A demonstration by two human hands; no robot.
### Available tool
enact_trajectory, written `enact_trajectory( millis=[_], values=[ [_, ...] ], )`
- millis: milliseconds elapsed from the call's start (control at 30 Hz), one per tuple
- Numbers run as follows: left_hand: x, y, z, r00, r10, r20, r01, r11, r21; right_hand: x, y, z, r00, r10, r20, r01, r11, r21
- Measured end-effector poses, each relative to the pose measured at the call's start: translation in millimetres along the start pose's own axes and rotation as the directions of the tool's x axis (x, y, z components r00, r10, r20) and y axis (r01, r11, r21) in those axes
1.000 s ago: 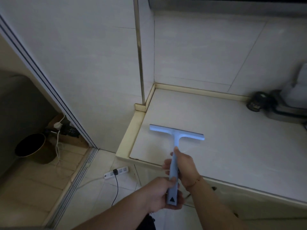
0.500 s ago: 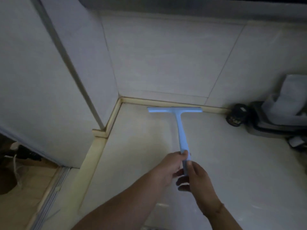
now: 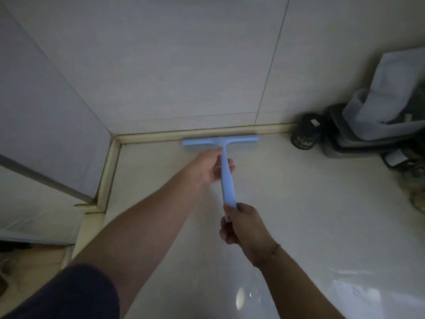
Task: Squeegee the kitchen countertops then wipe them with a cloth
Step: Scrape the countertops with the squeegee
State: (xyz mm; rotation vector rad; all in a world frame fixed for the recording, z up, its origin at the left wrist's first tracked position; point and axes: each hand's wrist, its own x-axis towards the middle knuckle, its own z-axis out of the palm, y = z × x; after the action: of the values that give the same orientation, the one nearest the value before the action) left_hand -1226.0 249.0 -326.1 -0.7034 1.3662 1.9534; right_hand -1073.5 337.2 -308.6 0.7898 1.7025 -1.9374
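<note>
The far end of the light-blue plastic T-shaped squeegee [image 3: 226, 178] handle is swallowed by the right hand [image 3: 245, 225], whose fingers curl round it so the tip cannot be seen. The left hand [image 3: 208, 168] sits further up, just below the crosspiece; its fingers wrap round the neck of the handle, and the handle itself covers part of them, so how tightly they close is hard to make out. The whole view is dim and slightly blurred.

The squeegee's straight blade lies flat on the pale, glossy stone countertop [image 3: 322, 215], pressed against the cream raised lip [image 3: 161, 135] that runs along the foot of the back wall. That lip turns a corner at the left and follows the counter's side edge toward the viewer. The wall behind is large matte white tiles [image 3: 184, 65] with thin grout lines.

At the right, a small dark round jar [image 3: 303, 134] stands against the lip, its label unreadable. Beside it is a grey boxy appliance [image 3: 358, 143] draped with a pale plastic bag [image 3: 395, 88], cut off by the frame edge; what lies in front of it is too dark to identify.

A thin bracelet [image 3: 274, 252] circles the right wrist. A dark sleeve [image 3: 69, 295] covers the left upper arm. 2 bright reflections glint on the counter near the bottom.
</note>
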Motion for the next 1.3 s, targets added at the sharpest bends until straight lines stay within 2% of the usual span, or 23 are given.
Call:
enact_trajectory(
  millis=[67, 133, 233, 367, 467, 733, 1100, 1300],
  values=[
    [16.2, 16.8, 7.0, 1.000, 0.014, -0.021, -0.014, 1.000, 0.022, 2.3, -7.7, -1.7, 0.996, 0.075, 0.056, -0.079, 0.993, 0.087],
    [27.9, 26.6, 9.0, 0.999, 0.013, -0.043, -0.011, 0.999, 0.047, 7.9, -11.3, -3.6, 0.994, 0.083, 0.066, -0.089, 0.992, 0.089],
    [34.0, 29.2, 4.9, 0.998, -0.003, -0.056, 0.009, 0.995, 0.097, 13.5, -6.2, -2.7, 0.997, 0.074, 0.013, -0.074, 0.997, 0.022],
    [30.6, 22.7, 5.6, 0.997, 0.003, -0.074, 0.010, 0.985, 0.174, 11.7, 1.4, -2.9, 0.994, 0.077, -0.073, -0.074, 0.996, 0.051],
    [22.9, 12.7, 4.2, 0.996, -0.007, -0.093, 0.025, 0.979, 0.202, -1.4, 8.4, -8.6, 0.993, 0.084, -0.086, -0.080, 0.996, 0.047],
    [-32.6, -51.5, -5.0, 0.995, -0.030, -0.099, 0.055, 0.963, 0.263, -72.0, 60.0, -11.3, 0.989, 0.132, -0.067, -0.132, 0.991, 0.006],
    [-125.5, -168.9, -23.8, 0.994, -0.048, -0.099, 0.074, 0.958, 0.276, -195.1, 163.1, -20.0, 0.994, 0.034, -0.100, -0.039, 0.998, -0.044],
    [-163.4, -204.0, -24.1, 0.996, 0.000, -0.087, 0.025, 0.958, 0.286, -236.2, 187.2, -22.9, 0.989, 0.033, -0.144, -0.044, 0.997, -0.070]
  ],
)
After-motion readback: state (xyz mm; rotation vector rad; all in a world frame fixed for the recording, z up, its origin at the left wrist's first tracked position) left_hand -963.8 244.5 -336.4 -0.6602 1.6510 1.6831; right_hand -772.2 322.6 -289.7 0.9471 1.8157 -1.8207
